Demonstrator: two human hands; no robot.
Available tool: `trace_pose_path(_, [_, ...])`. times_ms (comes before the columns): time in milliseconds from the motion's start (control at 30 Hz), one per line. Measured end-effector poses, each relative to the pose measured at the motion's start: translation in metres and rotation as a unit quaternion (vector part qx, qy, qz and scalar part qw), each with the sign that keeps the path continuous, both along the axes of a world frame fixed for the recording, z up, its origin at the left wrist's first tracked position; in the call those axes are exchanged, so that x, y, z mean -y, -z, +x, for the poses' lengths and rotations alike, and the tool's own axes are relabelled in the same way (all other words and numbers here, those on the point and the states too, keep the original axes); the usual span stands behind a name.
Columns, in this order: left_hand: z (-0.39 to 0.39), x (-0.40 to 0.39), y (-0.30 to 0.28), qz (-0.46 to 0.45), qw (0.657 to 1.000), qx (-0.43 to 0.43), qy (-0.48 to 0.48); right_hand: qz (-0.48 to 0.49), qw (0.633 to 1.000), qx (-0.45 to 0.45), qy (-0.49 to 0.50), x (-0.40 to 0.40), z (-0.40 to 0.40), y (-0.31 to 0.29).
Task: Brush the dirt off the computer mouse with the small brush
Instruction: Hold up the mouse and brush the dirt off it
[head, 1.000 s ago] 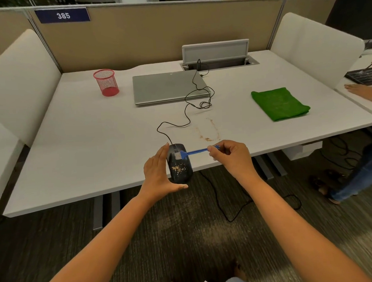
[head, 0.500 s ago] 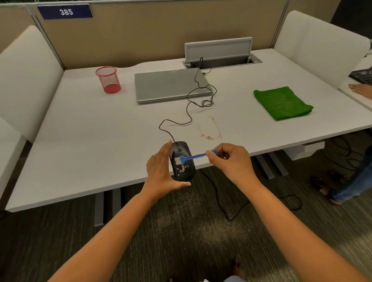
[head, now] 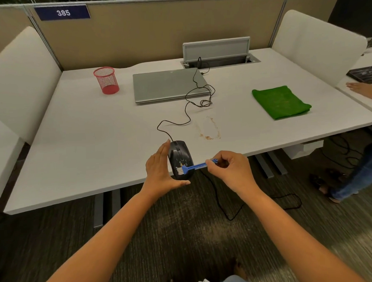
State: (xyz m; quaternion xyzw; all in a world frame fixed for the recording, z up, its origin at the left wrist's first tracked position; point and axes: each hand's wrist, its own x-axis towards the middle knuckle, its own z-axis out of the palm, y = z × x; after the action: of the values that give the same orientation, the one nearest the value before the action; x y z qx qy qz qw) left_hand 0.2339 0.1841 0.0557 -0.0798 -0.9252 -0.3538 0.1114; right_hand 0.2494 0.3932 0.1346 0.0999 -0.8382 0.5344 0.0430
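Note:
A black wired computer mouse [head: 180, 157] is held at the desk's front edge, its rear half past the edge. My left hand [head: 161, 172] grips it from the left, fingers along its side and thumb under its rear end. A few yellowish dirt specks remain on its back. My right hand [head: 228, 169] pinches the handle of a small blue brush [head: 195, 167]. The brush's white bristles touch the mouse's rear left part.
Brown dirt crumbs [head: 210, 131] lie on the white desk [head: 86, 144] beyond the mouse. The mouse cable [head: 188, 111] loops back over a closed grey laptop [head: 168, 84]. A red mesh cup [head: 106, 80] stands far left, a folded green cloth [head: 280, 101] right. Another person's hand [head: 362, 88] rests at the right.
The brush head has swept from the mouse's front part down to its rear end. The patch of dirt on the mouse's back has shrunk to a few specks.

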Motion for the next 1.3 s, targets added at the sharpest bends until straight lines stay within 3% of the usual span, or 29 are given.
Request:
trace_pose_path(300, [-0.002,-0.003,-0.003,0.039,0.999,-0.016,0.007,0.026,1.000,0.000,-0.016,-0.009,0.002,0.007])
trace_pose_path(633, [-0.001,-0.002,0.000,0.025,1.000,-0.009,0.005,-0.072,0.997,0.034,0.006,-0.016,-0.001,0.011])
trace_pose_path(800, [0.000,-0.003,0.002,0.012,1.000,-0.005,0.009,-0.023,1.000,0.013,-0.004,-0.003,0.001,0.010])
trace_pose_path(1100, [0.001,-0.004,0.002,0.036,0.999,-0.012,0.001,-0.023,0.998,-0.024,0.052,-0.031,-0.001,0.007])
trace_pose_path(1300, [0.002,-0.012,0.002,0.024,1.000,-0.007,0.010,-0.030,0.999,-0.020,-0.005,-0.010,0.000,0.006])
